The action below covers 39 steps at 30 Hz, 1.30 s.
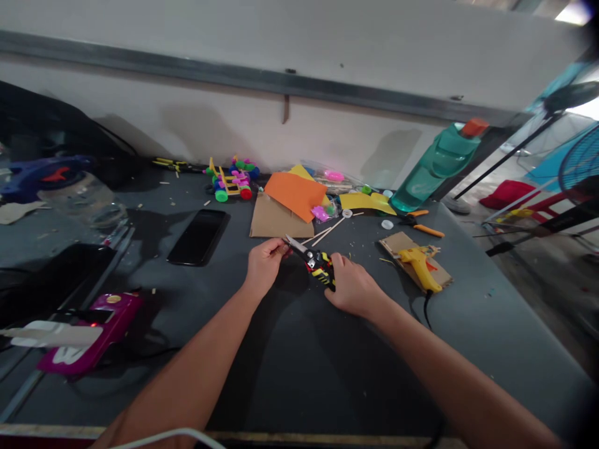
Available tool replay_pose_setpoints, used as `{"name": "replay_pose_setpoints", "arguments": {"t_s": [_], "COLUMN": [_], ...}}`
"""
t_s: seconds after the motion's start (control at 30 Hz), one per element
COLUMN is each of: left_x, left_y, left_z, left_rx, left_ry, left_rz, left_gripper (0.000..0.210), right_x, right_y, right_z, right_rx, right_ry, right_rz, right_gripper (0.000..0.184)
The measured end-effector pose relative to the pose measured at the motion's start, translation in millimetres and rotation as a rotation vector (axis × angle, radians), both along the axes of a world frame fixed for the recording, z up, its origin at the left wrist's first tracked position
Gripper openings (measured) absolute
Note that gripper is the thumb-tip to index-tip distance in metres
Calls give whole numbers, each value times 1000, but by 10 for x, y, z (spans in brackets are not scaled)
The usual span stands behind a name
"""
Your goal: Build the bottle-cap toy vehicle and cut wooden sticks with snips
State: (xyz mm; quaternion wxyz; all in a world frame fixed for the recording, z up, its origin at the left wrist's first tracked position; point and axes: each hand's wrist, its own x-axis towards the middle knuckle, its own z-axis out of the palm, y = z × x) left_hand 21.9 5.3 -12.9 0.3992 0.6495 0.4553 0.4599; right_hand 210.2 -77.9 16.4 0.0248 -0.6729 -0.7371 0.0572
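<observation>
My right hand (353,284) is wrapped round the black, yellow and red handles of a pair of heavy-duty scissors (319,267), whose silver blades point up and left. At the blade tips my left hand (264,265) is closed in a pinch. Whatever lies between its fingers is too small to make out. Just beyond the blades are thin wooden sticks (322,235) and a brown cardboard piece (266,217), partly covered by an orange sheet (297,192).
A yellow glue gun (421,265) rests on cardboard at right, near orange-handled pliers (423,227) and a leaning teal bottle (433,168). At left are a black phone (199,237), a magenta power strip (96,333) and a clear jug (84,193). Colourful toy parts (233,181) stand behind.
</observation>
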Motion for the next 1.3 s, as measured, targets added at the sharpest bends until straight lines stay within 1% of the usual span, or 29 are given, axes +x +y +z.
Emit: {"name": "replay_pose_setpoints", "arguments": {"t_s": [0.13, 0.27, 0.53, 0.7, 0.9, 1.1, 1.3], "left_x": [-13, -11, 8, 14, 7, -12, -42], "left_y": [-5, -4, 30, 36, 47, 45, -2], "left_z": [13, 20, -5, -8, -43, -34, 48], "left_rx": [21, -17, -82, -107, -123, -88, 46], "left_ry": [19, -23, -70, -117, -131, -89, 54], "left_rz": [-9, -22, -29, -22, -34, -44, -6], "left_gripper": [17, 16, 15, 16, 17, 17, 16], "right_x": [26, 28, -1, 18, 27, 32, 44], "right_y": [26, 48, -4, 3, 18, 14, -5], "right_z": [32, 37, -23, -52, -68, -27, 9], "right_rx": [-39, -61, 66, 94, 112, 75, 48], "right_ry": [-28, -49, 22, 87, 107, 89, 73], "right_rz": [24, 33, 10, 16, 24, 33, 60], "right_gripper": [39, 33, 39, 42, 44, 42, 38]}}
